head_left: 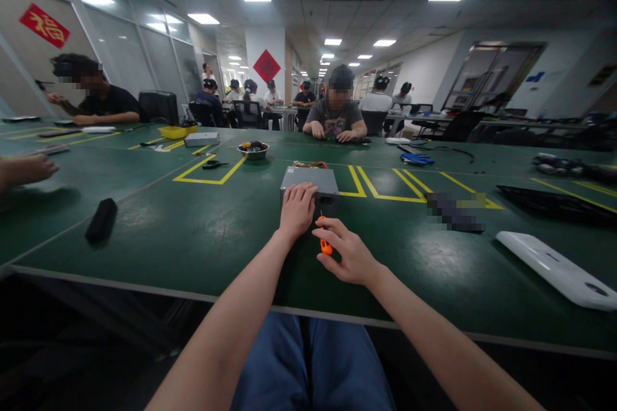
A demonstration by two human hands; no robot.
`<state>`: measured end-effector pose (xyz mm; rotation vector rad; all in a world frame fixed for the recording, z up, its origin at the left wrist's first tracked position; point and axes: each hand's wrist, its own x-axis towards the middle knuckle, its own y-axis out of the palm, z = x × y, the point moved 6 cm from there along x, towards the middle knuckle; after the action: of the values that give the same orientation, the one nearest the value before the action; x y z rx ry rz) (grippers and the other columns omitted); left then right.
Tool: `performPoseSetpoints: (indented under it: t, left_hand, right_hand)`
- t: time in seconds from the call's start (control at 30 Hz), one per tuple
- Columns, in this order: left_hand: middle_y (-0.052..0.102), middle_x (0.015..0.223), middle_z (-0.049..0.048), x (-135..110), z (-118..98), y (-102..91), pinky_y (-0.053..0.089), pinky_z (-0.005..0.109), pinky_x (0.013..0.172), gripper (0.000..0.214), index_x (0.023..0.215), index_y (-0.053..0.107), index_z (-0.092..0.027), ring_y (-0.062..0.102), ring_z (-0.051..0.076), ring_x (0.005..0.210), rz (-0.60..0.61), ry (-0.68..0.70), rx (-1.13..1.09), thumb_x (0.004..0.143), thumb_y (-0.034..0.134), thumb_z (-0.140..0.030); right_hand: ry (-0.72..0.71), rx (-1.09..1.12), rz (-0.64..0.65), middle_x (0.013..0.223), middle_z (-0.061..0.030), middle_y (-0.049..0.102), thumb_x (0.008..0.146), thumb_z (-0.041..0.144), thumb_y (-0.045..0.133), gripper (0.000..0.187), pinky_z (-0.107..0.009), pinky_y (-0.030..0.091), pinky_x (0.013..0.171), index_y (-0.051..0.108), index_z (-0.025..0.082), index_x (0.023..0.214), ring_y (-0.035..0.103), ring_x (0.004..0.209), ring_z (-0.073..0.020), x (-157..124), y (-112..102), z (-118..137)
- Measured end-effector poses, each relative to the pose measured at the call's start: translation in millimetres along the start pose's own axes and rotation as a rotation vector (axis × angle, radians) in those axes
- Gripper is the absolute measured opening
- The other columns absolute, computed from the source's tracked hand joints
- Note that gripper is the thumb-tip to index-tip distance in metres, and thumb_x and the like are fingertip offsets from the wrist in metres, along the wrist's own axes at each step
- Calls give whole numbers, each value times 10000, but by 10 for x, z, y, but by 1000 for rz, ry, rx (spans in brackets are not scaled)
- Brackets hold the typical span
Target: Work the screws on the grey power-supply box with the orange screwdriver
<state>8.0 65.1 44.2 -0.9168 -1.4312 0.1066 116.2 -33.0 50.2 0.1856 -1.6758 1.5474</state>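
Note:
A grey metal computer power supply [311, 178] sits on the green table in front of me, with coloured cables showing at its far side. My left hand [297, 207] rests on its near left part, fingers laid over the top edge. Close to its near right corner, my right hand [348, 250] grips an orange screwdriver [326, 248] between thumb and fingers. The thin shaft points up toward the power supply's near face. Whether the tip touches the case I cannot tell.
A metal bowl [253, 150] of small parts, black pliers [214, 165] and a yellow tray [176, 132] lie farther off. A black block [101, 221] is at left, a white panel [556, 268] at right. Across the table a person [337, 109] works; another person's hand [26, 171] reaches in from the left.

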Motion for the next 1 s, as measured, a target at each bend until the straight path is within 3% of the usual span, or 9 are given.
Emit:
performPoseSetpoints:
  t: [0.1, 0.3, 0.53, 0.67, 0.8, 1.0]
  left_hand:
    - [556, 1231, 24, -3, 0, -2, 254, 375, 1083, 303, 1167, 504, -237, 443, 169, 1207, 5, -1, 1, 887, 397, -188]
    - [553, 1233, 22, -4, -7, -20, 254, 373, 1084, 302, 1170, 497, -232, 436, 169, 1209, 13, 6, -9, 885, 406, -193]
    - [551, 1238, 23, -1, -1, -14, 254, 383, 1083, 307, 1170, 495, -236, 437, 174, 1210, 13, 11, -13, 877, 417, -187]
    - [552, 1235, 23, -4, 4, -7, 253, 380, 1085, 313, 1170, 496, -238, 435, 172, 1214, 12, 9, -8, 871, 422, -182]
    - [550, 1239, 28, -4, 9, 6, 256, 381, 1086, 318, 1174, 495, -240, 432, 168, 1219, 8, 11, -3, 870, 423, -182]
    - [552, 1236, 27, -4, 11, 14, 255, 377, 1086, 321, 1172, 498, -241, 438, 167, 1215, 5, 5, -1, 868, 421, -176]
  right_hand:
    - [-1, -12, -15, 1179, -143, 491, 875, 317, 456, 306, -357, 492, 831, 461, 173, 1145, 538, 1048, -232, 0, -19, 8]
    - [62, -21, -107, 1072, -145, 549, 809, 392, 560, 307, -355, 524, 735, 435, 175, 986, 595, 937, -240, -14, -23, -58]
    - [29, -106, 95, 1159, -134, 482, 816, 490, 548, 390, -356, 514, 717, 519, 193, 1067, 592, 825, -198, 19, 71, 7]
    - [28, -59, 143, 1215, -142, 435, 803, 481, 574, 420, -351, 509, 760, 533, 183, 1097, 586, 841, -185, 21, 92, 20]
    - [15, -42, 117, 1261, -155, 441, 840, 391, 536, 376, -356, 499, 806, 499, 167, 1140, 595, 887, -193, 19, 75, 23]
    - [25, -22, 20, 1165, -148, 554, 790, 480, 591, 431, -392, 508, 825, 459, 173, 1062, 590, 1003, -250, 19, 65, -14]
